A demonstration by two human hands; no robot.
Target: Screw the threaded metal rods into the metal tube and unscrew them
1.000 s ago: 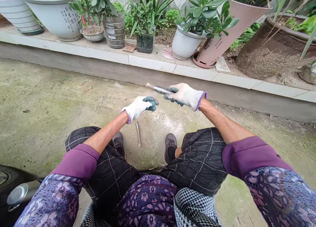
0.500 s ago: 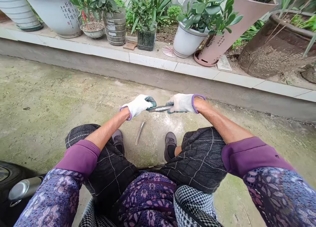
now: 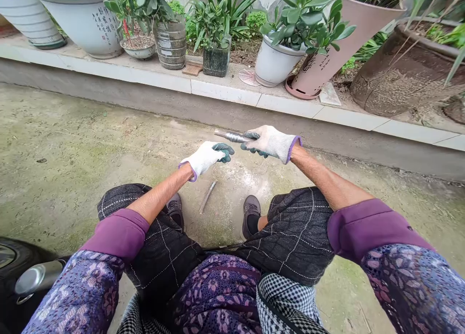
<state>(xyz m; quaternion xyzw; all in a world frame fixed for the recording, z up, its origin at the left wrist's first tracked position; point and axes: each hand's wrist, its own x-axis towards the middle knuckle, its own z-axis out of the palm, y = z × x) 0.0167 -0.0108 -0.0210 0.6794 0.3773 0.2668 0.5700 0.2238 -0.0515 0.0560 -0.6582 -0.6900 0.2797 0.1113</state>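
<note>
Both hands wear white knit gloves with teal palms. My right hand [image 3: 271, 142] is wrapped round a grey metal rod [image 3: 229, 135] whose free end points left and slightly up. My left hand [image 3: 207, 156] is curled closed just below and left of the rod's end, not touching it; what its fingers hold is hidden. A second short rod [image 3: 207, 197] lies on the concrete ground between my two shoes, below the hands.
I sit with knees apart over mossy concrete ground [image 3: 72, 150]. A low tiled ledge [image 3: 225, 92] runs across the back, carrying several potted plants, among them a white pot [image 3: 273, 62]. A dark tyre and a shiny metal tube [image 3: 38, 278] sit at lower left.
Half a second ago the rod's end met my left hand low down. My right hand has since lifted the rod up and away, back near where it was a second ago.
</note>
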